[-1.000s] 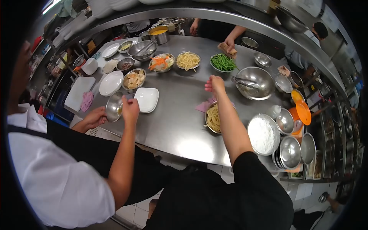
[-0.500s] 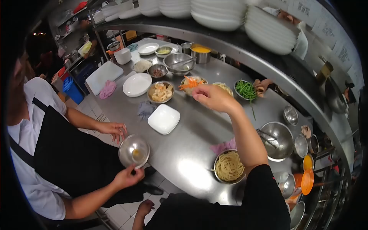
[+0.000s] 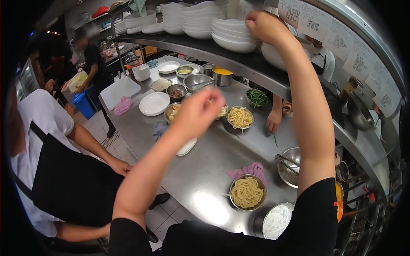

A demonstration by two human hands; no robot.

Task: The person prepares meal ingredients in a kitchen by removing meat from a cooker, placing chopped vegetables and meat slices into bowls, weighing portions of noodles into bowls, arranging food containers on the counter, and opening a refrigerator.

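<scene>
My right hand [image 3: 267, 27] is raised to the shelf, its fingers curled at the edge of a stack of white bowls [image 3: 235, 36]. Whether it grips a rim I cannot make out. Over the table hangs my left hand [image 3: 200, 112], smeared by motion, so its finger position is unclear. Behind it, small metal bowls of food are partly covered. Beside it stand a bowl of pale noodles [image 3: 240, 117] and a white dish [image 3: 187, 147], mostly hidden by my forearm. Closer to me is a larger bowl of thick noodles [image 3: 247, 193].
A co-worker in a black apron [image 3: 72, 183] stands at left. Across the table, another person's hand [image 3: 274, 121] is near green vegetables [image 3: 256, 97]. A metal bowl with tongs [image 3: 289, 170] and a container of white powder [image 3: 277, 221] are at right. The shelf edge [image 3: 192, 49] overhangs the table.
My right hand has risen from the orange shreds to the shelf bowls. My left hand has come up from low beside my body to over the table. The co-worker's metal bowl is no longer visible.
</scene>
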